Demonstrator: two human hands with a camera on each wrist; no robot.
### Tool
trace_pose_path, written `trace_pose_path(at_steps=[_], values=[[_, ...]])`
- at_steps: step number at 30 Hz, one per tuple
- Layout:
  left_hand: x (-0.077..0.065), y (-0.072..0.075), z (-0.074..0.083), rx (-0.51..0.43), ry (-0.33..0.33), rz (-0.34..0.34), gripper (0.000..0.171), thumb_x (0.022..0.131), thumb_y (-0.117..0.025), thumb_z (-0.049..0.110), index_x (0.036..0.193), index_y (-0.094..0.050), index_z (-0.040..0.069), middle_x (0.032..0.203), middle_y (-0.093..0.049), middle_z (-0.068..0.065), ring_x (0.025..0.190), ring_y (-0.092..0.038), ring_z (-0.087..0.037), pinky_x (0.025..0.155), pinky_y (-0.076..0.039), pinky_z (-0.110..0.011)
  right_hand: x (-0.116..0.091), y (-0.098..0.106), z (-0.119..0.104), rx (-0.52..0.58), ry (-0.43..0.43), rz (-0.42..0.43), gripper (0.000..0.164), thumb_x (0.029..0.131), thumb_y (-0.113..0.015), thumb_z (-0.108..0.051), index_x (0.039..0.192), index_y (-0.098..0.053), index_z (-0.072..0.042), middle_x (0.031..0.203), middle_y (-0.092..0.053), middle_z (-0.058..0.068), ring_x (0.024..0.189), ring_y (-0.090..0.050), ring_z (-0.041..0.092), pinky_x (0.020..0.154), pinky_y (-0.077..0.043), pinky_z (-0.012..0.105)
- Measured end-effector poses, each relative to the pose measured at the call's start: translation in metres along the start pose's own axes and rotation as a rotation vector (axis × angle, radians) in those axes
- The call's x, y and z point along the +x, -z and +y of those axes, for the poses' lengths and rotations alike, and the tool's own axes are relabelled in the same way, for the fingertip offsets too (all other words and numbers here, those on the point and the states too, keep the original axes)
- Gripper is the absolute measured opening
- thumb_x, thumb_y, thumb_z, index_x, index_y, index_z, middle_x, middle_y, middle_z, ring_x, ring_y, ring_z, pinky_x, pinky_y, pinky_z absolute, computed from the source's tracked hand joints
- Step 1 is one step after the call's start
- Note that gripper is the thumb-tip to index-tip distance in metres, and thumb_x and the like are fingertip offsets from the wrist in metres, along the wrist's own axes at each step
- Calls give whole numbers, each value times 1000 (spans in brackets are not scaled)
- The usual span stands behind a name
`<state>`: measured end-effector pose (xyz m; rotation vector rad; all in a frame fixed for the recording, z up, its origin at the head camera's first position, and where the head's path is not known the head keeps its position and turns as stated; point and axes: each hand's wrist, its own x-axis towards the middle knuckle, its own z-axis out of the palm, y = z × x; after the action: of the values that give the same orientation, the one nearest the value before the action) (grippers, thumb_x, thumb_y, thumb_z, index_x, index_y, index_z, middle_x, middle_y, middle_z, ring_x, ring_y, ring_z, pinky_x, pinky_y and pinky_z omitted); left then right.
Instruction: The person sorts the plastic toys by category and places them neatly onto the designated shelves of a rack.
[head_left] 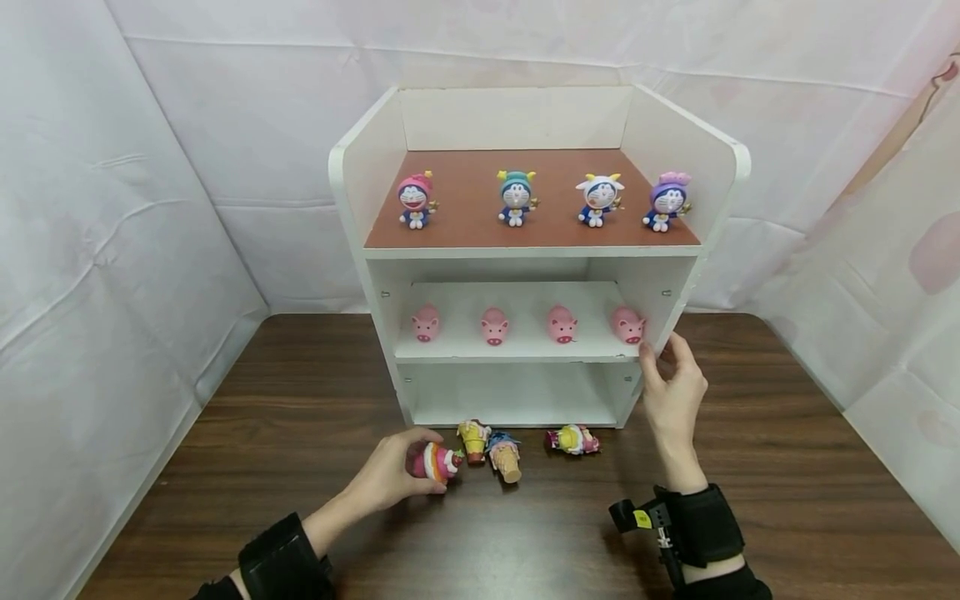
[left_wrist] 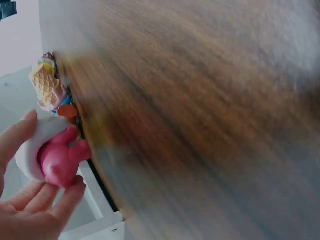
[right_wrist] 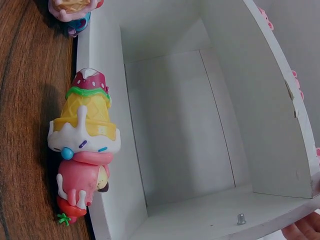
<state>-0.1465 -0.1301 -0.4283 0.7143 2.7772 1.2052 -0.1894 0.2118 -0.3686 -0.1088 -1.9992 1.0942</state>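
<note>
My left hand [head_left: 390,473] pinches a pink toy figurine [head_left: 438,462] between thumb and fingers, just in front of the shelf unit. In the left wrist view, the pink underside and white ring of this figurine [left_wrist: 60,155] face the camera. To its right lie an upside-down yellow figurine [head_left: 473,440] and a figurine with an ice-cream-cone base [head_left: 505,458]. My right hand [head_left: 675,400] grips the right side edge of the white shelf unit [head_left: 525,252] near the middle shelf. Only its fingers [right_wrist: 302,227] show in the right wrist view.
A pink-and-yellow figurine [head_left: 573,440] lies by the unit's base. Several blue cat figurines, one in a green hat [head_left: 516,198], stand on the brown top shelf [head_left: 465,167]. Several pink pigs, such as this pig [head_left: 494,326], line the middle shelf. White cloth [head_left: 150,208] surrounds the wooden table [head_left: 315,367].
</note>
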Motion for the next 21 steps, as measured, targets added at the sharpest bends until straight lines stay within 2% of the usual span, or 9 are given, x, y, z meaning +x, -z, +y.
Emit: trace_pose_path(at_steps=[4, 8, 11, 17, 21], values=[[1, 1, -8, -128, 11, -60, 45, 64, -79, 21, 100, -60, 3, 96, -60, -2, 89, -56, -16, 78, -47, -34, 0, 1, 1, 5, -1, -3, 27, 85, -58, -12, 108, -59, 2, 93, -64, 17, 82, -59, 20, 60, -39, 6], [1, 5, -16, -337, 52, -144, 47, 69, -76, 15, 107, -56, -3, 105, -57, -13, 100, -53, -26, 82, -46, -34, -1, 1, 1, 5, -6, -4, 27, 85, -58, -13, 108, -59, 1, 93, -64, 17, 82, -59, 21, 60, -38, 7], [1, 8, -22, -456, 60, -187, 49, 73, -72, 13, 113, -53, -6, 114, -53, -20, 107, -49, -29, 86, -44, -33, -1, 1, 1, 4, -5, -2, 27, 85, -58, -13, 108, -59, 1, 93, -64, 16, 81, -59, 18, 59, -39, 6], [-3, 12, -39, -618, 67, -220, 42, 79, -66, 8, 115, -51, -7, 114, -52, -20, 103, -53, -23, 83, -45, -27, 0, 1, 1, 0, -8, 6, 27, 84, -59, -13, 108, -60, -1, 93, -65, 14, 78, -53, 0, 60, -40, 10], [-8, 19, -48, -660, 113, -228, 42, 81, -64, 9, 117, -49, -6, 118, -49, -19, 109, -50, -23, 83, -45, -27, 0, 1, 0, 8, -6, -1, 26, 84, -59, -12, 108, -60, 0, 93, -65, 15, 80, -57, 9, 60, -40, 11]])
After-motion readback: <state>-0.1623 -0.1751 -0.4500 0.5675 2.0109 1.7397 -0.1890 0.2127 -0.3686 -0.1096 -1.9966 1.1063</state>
